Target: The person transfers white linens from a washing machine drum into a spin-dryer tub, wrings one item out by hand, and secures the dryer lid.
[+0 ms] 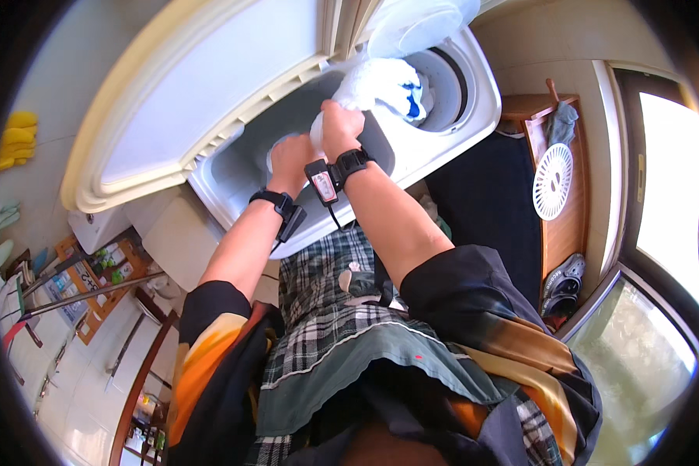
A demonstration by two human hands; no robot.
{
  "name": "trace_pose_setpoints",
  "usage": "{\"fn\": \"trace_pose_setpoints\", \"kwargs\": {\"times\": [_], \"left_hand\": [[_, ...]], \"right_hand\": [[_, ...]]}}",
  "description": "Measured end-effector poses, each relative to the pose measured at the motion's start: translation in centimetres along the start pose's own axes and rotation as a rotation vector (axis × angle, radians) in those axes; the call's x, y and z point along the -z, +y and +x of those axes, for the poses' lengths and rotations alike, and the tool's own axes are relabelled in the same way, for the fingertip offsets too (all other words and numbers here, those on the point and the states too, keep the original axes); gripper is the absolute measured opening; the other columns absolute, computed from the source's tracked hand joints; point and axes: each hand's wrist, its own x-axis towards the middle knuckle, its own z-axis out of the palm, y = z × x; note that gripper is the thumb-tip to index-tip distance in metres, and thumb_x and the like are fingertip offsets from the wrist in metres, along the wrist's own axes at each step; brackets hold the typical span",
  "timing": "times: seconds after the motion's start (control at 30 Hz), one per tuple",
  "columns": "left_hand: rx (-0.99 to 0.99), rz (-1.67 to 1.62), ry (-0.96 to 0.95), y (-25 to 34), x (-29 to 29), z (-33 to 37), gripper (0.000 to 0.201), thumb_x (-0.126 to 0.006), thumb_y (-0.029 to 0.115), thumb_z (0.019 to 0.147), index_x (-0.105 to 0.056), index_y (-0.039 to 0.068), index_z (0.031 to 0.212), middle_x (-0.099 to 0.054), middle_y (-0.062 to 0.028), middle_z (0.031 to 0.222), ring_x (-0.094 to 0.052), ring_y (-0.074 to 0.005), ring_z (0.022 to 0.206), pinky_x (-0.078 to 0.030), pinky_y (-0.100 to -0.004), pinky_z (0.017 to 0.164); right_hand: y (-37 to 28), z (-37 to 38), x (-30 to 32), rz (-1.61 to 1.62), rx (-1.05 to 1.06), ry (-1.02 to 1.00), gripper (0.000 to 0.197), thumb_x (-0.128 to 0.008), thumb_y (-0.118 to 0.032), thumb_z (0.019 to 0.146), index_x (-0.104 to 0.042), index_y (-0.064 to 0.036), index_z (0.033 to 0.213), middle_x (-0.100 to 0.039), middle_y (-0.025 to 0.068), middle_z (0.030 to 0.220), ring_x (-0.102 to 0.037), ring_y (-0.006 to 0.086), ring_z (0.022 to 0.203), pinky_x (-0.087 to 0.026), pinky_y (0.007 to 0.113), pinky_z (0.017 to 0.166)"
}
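A twin-tub washing machine (443, 147) stands in front of me with its lids raised. Over the wide left tub (237, 159), both my hands are closed round a bunched white cloth (317, 130). My left hand (290, 161) is lower and nearer me, with a bit of white showing beside its fingers. Higher up and to its right, my right hand (341, 126) grips near the divider between the tubs. White laundry with a blue patch (382, 84) bulges beyond it, partly over the round spin tub (452, 66). Whether it is one piece with the held cloth, I cannot tell.
The big lid (202, 93) leans up at the left, and a translucent spin lid (415, 27) is raised at the back. At the right are a wooden cabinet (579, 202), a white perforated disc (552, 181), grey clogs (565, 286) and a door (668, 155). Yellow gloves (15, 142) hang far left.
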Motion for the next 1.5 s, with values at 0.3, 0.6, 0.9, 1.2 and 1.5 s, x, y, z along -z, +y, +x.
{"fn": "trace_pose_setpoints", "kwargs": {"times": [0.3,0.6,0.9,1.2,1.5], "left_hand": [[0.204,-1.307,-0.394,4.0,8.8,-2.6,0.025,-0.071,0.009,0.072,-0.07,-0.005,0.093,-0.069,-0.0094,0.085,-0.066,-0.0174,0.076,-0.051,-0.0318,0.071],[0.0,-1.439,-0.583,6.2,9.9,1.6,0.046,-0.069,0.025,0.077,-0.06,-0.004,0.112,-0.066,-0.012,0.094,-0.065,-0.0208,0.085,-0.052,-0.0328,0.081],[0.144,-1.287,-0.387,6.9,8.0,3.7,0.034,-0.069,0.022,0.078,-0.063,0.001,0.104,-0.065,-0.0055,0.08,-0.062,-0.0156,0.072,-0.052,-0.0286,0.07],[-0.128,-0.537,0.138,7.1,4.2,2.8,0.036,-0.073,0.024,0.07,-0.07,-0.003,0.095,-0.07,-0.0168,0.085,-0.069,-0.028,0.077,-0.054,-0.0367,0.069],[-0.201,-0.535,-0.071,5.5,2.9,0.6,0.06,-0.069,0.05,0.08,-0.06,0.004,0.117,-0.068,-0.0186,0.106,-0.066,-0.0292,0.1,-0.051,-0.0397,0.088]], "right_hand": [[0.2,-0.4,11.8,-0.272,0.711,-1.424,0.124,-0.087,-0.054,0.058,-0.019,-0.0005,0.147,-0.034,0.0159,0.147,-0.034,0.0303,0.136,-0.026,0.04,0.114],[2.0,-0.7,9.1,-0.222,0.56,-1.435,0.099,-0.093,-0.036,0.055,-0.045,0.0,0.134,-0.053,0.0164,0.129,-0.048,0.0275,0.121,-0.035,0.036,0.108],[3.1,-0.7,7.4,-0.277,0.739,-1.077,0.064,-0.085,-0.034,0.058,-0.063,-0.0036,0.11,-0.065,0.0182,0.103,-0.062,0.031,0.098,-0.047,0.037,0.092],[4.9,-2.8,6.8,-0.288,0.806,-0.793,0.049,-0.074,-0.04,0.068,-0.066,-0.0098,0.105,-0.069,0.0158,0.1,-0.066,0.0319,0.094,-0.051,0.04,0.084],[10.8,0.9,6.6,-0.199,0.689,-1.051,0.054,-0.077,-0.034,0.063,-0.064,-0.0085,0.109,-0.068,0.0148,0.103,-0.064,0.0315,0.097,-0.05,0.04,0.087]]}}
